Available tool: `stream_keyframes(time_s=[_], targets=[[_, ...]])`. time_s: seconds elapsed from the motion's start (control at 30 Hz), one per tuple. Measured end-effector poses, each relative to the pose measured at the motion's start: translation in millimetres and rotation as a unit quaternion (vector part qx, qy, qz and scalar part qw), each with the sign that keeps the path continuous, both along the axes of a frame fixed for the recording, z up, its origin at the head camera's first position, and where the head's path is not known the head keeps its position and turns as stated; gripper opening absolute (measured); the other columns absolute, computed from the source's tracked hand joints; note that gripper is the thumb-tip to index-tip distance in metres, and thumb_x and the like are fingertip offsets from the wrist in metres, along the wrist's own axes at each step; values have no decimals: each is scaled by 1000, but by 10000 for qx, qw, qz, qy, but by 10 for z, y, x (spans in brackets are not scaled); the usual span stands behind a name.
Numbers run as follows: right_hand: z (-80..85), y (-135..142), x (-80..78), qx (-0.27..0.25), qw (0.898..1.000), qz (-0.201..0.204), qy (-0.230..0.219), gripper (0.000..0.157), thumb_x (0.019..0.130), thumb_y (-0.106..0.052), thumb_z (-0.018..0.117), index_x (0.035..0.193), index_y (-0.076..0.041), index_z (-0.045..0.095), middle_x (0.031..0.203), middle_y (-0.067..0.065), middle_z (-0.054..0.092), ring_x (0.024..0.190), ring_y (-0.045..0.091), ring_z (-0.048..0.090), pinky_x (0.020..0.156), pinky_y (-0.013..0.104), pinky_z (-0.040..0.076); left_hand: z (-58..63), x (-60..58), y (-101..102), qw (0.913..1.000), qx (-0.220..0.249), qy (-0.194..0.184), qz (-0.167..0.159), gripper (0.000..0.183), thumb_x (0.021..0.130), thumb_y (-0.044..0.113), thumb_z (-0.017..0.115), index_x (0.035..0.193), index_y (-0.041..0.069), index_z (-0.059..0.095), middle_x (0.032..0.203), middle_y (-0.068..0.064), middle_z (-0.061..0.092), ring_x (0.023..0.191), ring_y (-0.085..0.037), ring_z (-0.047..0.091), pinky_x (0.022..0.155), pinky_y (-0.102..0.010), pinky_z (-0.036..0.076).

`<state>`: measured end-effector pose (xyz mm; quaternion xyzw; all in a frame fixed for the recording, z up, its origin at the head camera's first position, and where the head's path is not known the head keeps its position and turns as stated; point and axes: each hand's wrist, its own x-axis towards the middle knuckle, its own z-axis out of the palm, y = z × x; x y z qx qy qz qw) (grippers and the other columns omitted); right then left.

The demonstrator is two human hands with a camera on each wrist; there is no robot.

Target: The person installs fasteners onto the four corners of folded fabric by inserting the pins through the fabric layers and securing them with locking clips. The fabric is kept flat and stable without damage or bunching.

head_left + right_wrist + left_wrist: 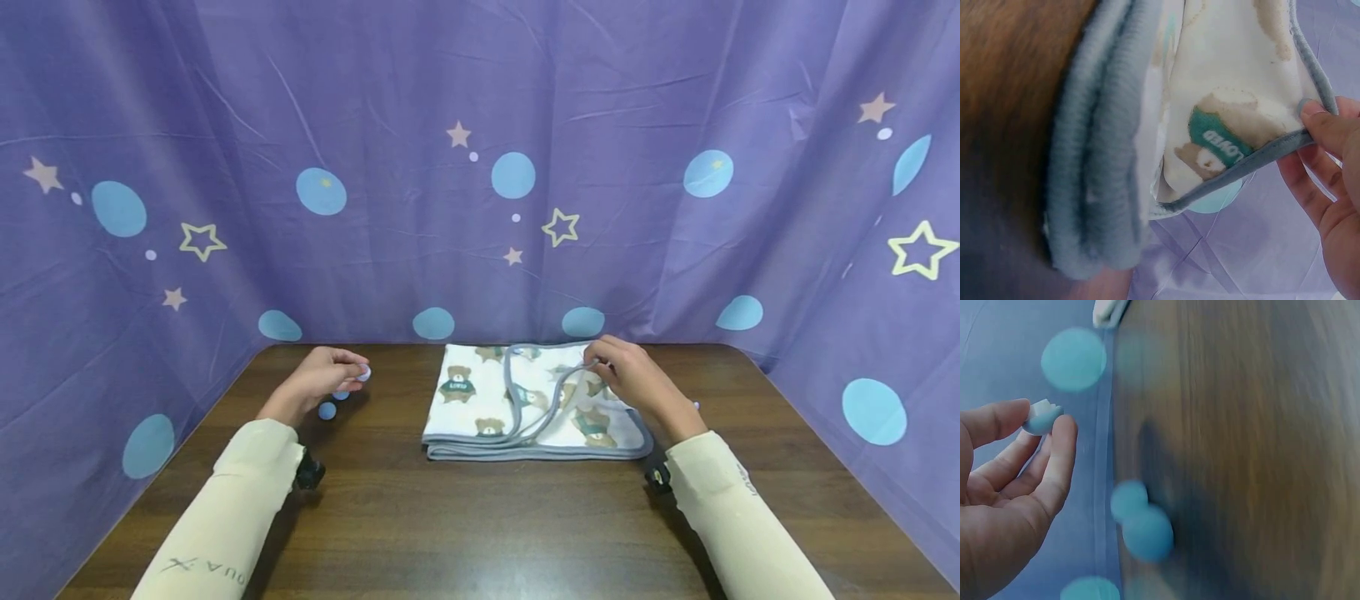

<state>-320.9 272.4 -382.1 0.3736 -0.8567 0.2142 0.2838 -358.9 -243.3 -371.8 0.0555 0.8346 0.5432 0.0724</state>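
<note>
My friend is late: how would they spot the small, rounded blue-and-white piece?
Find the brown wooden table. Over its left side, a person's left hand pinches that blue-and-white piece. Unlike the two round blue pieces nearby, it is held in the air.

Room to pass lies between blue pieces and blanket; curtain blocks behind.

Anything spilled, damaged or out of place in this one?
Nothing looks spilled or damaged. Only the folded blanket looks askew: the right hand pinches up an edge of its top layer, so the grey trim stands off the layers below instead of lying flat.
</note>
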Motion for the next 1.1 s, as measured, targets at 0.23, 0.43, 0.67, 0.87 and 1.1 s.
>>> stream_keyframes(time_s=[0.23, 0.43, 0.67, 0.87, 1.1], targets=[[-10, 5, 0, -5, 10000, 2, 9, 30, 84, 16, 74, 97, -10, 67, 95, -1, 66, 83, 15, 62, 70, 35, 55, 51, -85, 443, 9994, 314, -8, -152, 36, 99, 5, 67, 128, -15, 60, 110, -15, 69, 95, -18, 71, 94, -35, 57], [-16, 3, -15, -30, 9999, 105, 116, 32, 82, 18, 74, 96, -9, 66, 94, 0, 67, 82, 16, 63, 69, 35, 55, 60, -173, 873, 9961, 856, 54, -186, 36, 97, -3, 65, 128, -20, 57, 102, -13, 69, 87, -13, 68, 92, -34, 57], [-9, -2, -11, -16, 10000, 78, 33, 32, 84, 18, 72, 97, -10, 66, 95, 0, 69, 82, 15, 63, 69, 35, 55, 86, -184, 1363, 9962, 778, 105, -378, 32, 100, -2, 62, 129, -16, 59, 122, -25, 64, 108, -28, 67, 96, -39, 56], [1, -4, 3, -14, 10000, 69, 44, 33, 82, 19, 73, 96, -11, 66, 93, 1, 70, 82, 16, 64, 68, 36, 55, 40, -144, 1760, 9942, 906, 182, -550, 28, 99, -2, 63, 125, -14, 63, 118, -26, 66, 106, -31, 69, 96, -42, 56], [9, -8, 0, -18, 10000, 20, 2, 31, 83, 16, 72, 95, -11, 66, 90, -1, 69, 77, 14, 60, 65, 34, 52, -37, -107, 2142, 9927, 901, 323, -738, 27, 99, -2, 65, 123, -12, 65, 119, -24, 68, 111, -38, 68, 93, -39, 58]])
